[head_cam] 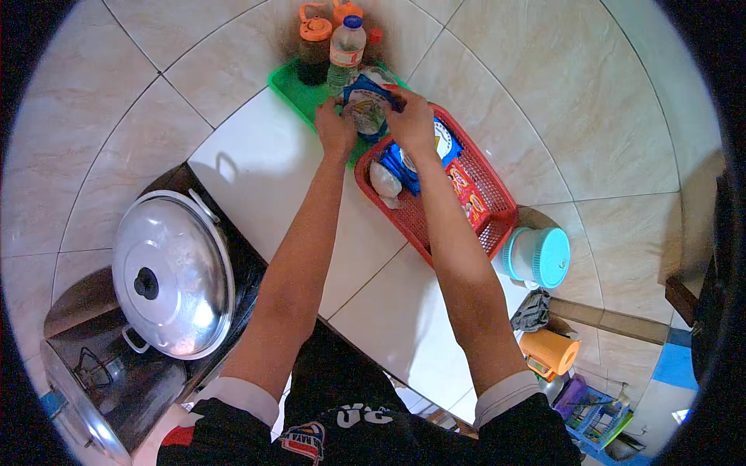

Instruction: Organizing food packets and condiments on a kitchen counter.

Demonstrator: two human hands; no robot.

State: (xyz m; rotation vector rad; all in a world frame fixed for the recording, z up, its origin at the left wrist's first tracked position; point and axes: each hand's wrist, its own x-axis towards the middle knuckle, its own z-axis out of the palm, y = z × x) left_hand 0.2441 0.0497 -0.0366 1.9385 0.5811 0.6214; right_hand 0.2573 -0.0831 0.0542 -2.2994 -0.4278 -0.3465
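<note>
Both of my hands grip a blue and white plastic packet (368, 103) above the green tray (300, 102). My left hand (337, 125) pinches its left side, and my right hand (412, 119) has hold of its right side. Behind the packet, a clear plastic bottle with a blue cap (347, 49) and a dark bottle with an orange lid (315, 49) stand on the tray. Under my right forearm lies a red plastic basket (495, 198). It holds more blue packets (449, 143), a knotted clear bag with white contents (384, 179) and red packets (466, 192).
A large lidded metal pot (175, 274) sits on a gas stove (116, 361) at left. Right of the basket is a container with a turquoise lid (551, 257). Farther right are an orange jug (551, 349) and a blue rack (594, 413). Tiled walls (513, 87) border the white counter (373, 262).
</note>
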